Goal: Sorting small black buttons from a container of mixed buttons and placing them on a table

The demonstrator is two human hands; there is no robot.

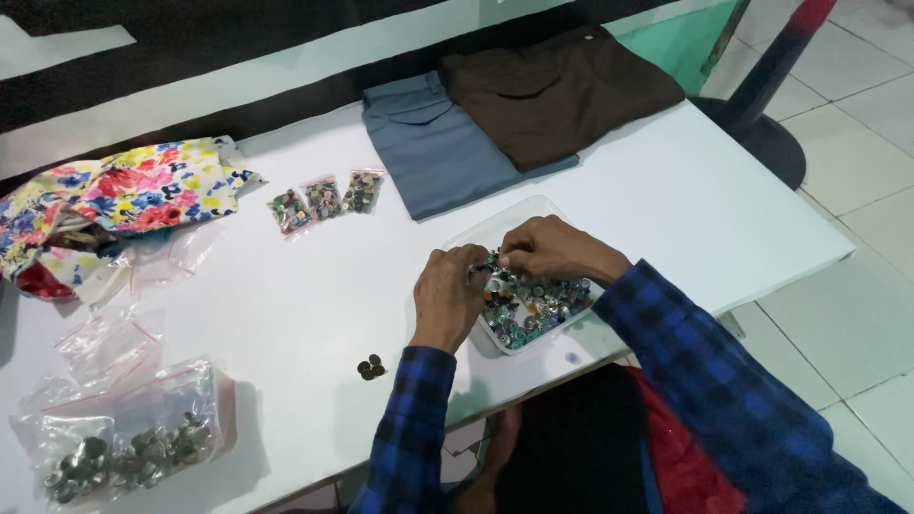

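Two folded garments — one grey-blue (428,143), one brown (557,90) — lie at the far edge of my white counter (314,286), above a pale tiled floor (857,314). My left hand (449,295) and right hand (552,249) meet over a clear plastic tray (495,224) of mixed metal buttons (528,305), fingertips pinched together on one small button (490,261). Three small bagged lots (324,200) sit in a row; three loose dark buttons (371,366) lie near my left wrist. A floral cloth (124,195) and a large bag of buttons (133,447) lie leftward.

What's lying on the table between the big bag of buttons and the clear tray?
A small cluster of dark buttons sits between the bag and tray, head view.
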